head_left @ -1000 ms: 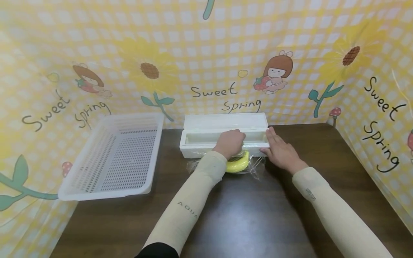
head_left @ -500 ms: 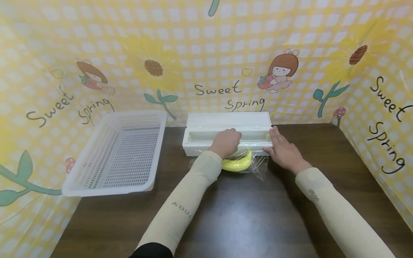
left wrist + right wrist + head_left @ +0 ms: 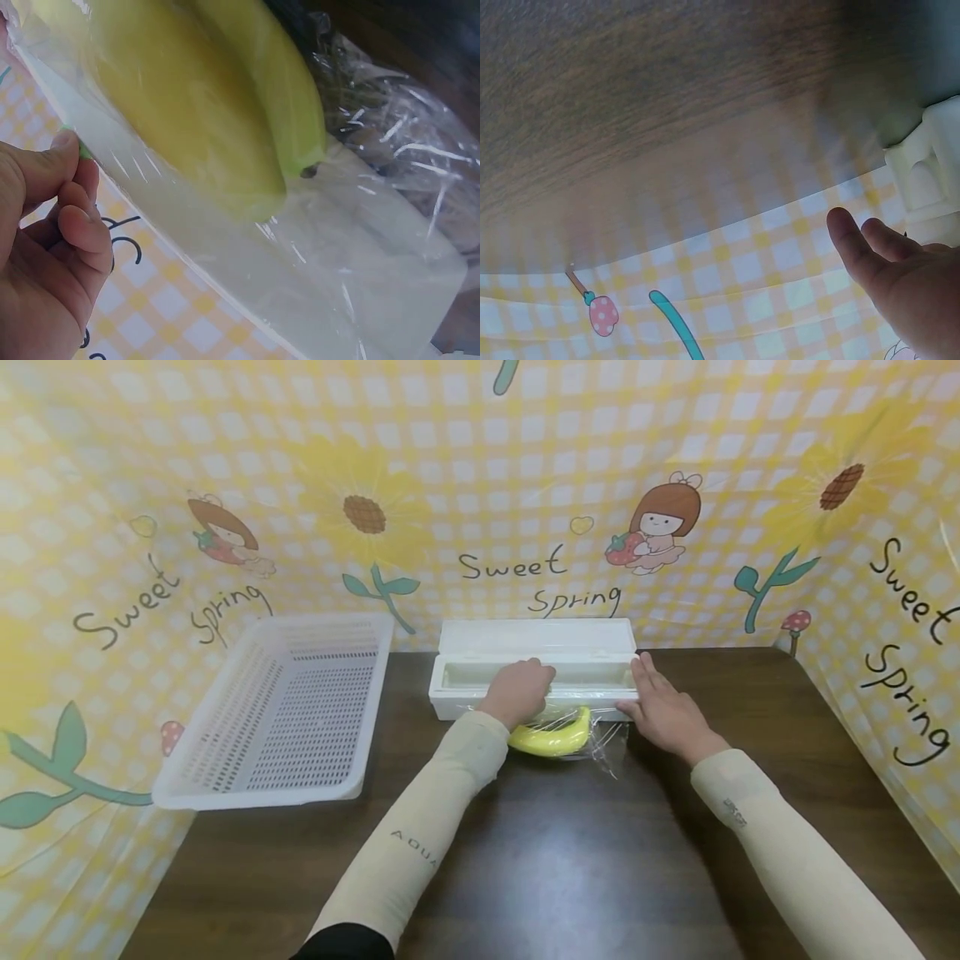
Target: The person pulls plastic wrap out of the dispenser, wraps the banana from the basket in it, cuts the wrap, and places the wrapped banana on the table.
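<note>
A long white cling film box (image 3: 465, 706) stands at the back of the table, its lid (image 3: 536, 637) raised. My left hand (image 3: 517, 693) is at its front rim. In the left wrist view, that hand's thumb and finger pinch a small green slider (image 3: 84, 152) on the edge; most of the slider is hidden. Clear cling film (image 3: 427, 150) runs from the box over yellow bananas (image 3: 555, 742), which lie against its front. With fairly straight fingers, my right hand (image 3: 667, 714) rests against the box's right end. The right wrist view shows it beside that end, holding nothing.
A white slotted basket (image 3: 362, 727) stands on the left of the dark wooden table (image 3: 570, 877). Behind and on both sides hangs a yellow checked cloth (image 3: 420, 460), close to the box and the basket.
My left hand has slid a little leftward along the box's front rim. The right hand stays against the box's end. The whole head view has shifted slightly.
</note>
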{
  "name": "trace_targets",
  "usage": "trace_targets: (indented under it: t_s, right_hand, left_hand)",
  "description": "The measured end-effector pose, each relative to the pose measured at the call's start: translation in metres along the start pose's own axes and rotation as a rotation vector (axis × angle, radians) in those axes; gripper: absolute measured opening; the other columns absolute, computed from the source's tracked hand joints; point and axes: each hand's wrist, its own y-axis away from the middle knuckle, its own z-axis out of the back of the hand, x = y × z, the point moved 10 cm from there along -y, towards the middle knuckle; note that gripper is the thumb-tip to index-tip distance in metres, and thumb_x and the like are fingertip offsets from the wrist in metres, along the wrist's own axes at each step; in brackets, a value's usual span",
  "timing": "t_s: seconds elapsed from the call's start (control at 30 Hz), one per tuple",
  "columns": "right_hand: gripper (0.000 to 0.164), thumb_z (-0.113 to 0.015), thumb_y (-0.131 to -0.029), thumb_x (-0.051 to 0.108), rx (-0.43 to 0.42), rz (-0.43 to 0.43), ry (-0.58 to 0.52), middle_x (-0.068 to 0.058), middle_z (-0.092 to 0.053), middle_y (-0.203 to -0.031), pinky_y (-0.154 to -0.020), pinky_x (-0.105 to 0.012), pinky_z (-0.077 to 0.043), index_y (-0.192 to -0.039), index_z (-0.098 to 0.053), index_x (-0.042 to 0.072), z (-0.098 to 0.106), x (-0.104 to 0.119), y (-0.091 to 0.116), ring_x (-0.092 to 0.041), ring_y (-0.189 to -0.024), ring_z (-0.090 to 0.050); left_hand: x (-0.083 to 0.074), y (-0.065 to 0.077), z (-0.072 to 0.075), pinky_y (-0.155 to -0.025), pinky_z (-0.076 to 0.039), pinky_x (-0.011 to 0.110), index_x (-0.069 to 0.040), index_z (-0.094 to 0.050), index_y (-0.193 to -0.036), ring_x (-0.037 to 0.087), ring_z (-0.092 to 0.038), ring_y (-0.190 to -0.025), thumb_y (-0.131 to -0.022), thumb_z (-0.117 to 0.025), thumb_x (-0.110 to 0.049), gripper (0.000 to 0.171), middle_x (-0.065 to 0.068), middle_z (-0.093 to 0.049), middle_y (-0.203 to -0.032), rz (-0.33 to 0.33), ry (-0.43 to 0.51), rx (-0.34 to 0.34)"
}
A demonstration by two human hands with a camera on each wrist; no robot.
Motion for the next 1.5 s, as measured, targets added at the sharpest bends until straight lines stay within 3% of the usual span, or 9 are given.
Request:
trace_targets:
  t_s: [0.33, 1.5]
  right_hand:
    - [0.082, -0.038, -0.107, 0.049, 0.01, -0.01, -0.013, -0.023, 0.003, -0.165, -0.099, -0.073, -0.033, -0.159, -0.001, -0.002, -0.001, -0.002, 0.001, -0.045, -0.148, -0.015]
    - [0.083, -0.036, -0.107, 0.051, 0.021, -0.016, -0.024, -0.027, 0.001, -0.164, -0.1, -0.074, -0.031, -0.16, 0.002, -0.001, -0.004, -0.003, 0.001, -0.047, -0.147, -0.016]
  left_hand:
    - [0.008, 0.002, -0.003, -0.073, -0.054, 0.034, -0.01, -0.067, -0.108, 0.021, -0.061, -0.085, -0.094, -0.062, -0.006, 0.015, 0.006, -0.063, -0.096, 0.006, 0.0, 0.011]
    - [0.026, 0.022, 0.003, -0.069, -0.053, 0.035, -0.006, -0.065, -0.104, 0.024, -0.059, -0.08, -0.089, -0.065, 0.001, 0.017, 0.008, -0.06, -0.092, 0.022, 0.028, -0.005]
